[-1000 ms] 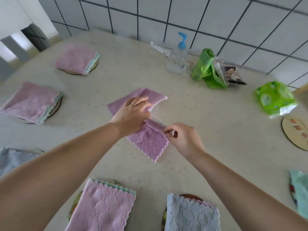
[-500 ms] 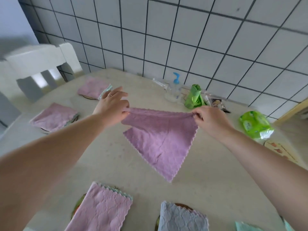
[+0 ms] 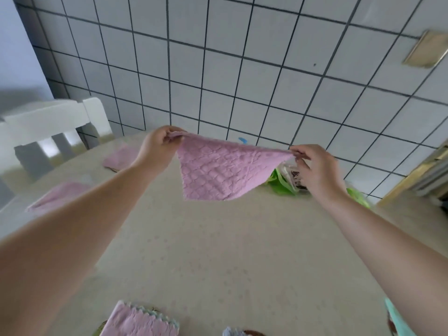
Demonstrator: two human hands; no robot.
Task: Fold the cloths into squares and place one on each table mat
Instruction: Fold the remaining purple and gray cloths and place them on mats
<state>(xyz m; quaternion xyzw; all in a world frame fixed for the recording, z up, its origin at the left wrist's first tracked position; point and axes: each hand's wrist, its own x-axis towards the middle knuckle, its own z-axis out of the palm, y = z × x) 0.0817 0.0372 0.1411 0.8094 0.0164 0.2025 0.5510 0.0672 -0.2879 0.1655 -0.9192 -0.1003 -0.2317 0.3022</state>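
Observation:
A pink cloth (image 3: 218,173) hangs spread in the air above the table, held by two corners. My left hand (image 3: 157,146) pinches its left corner and my right hand (image 3: 312,166) pinches its right corner. Folded pink cloths lie on mats at the far left (image 3: 118,158), at the left (image 3: 60,195) and at the near edge (image 3: 138,321). A grey-blue cloth (image 3: 232,332) peeks in at the bottom edge, and a teal cloth (image 3: 397,321) shows at the bottom right.
The beige table (image 3: 218,251) meets a white tiled wall (image 3: 242,81) at the back. A white chair (image 3: 48,127) stands at the far left. Green bags (image 3: 281,183) and a blue pump top (image 3: 242,140) sit behind the held cloth.
Both hands lifted the pink cloth off the table and raised it, spread by two corners. The view tilted up toward the wall.

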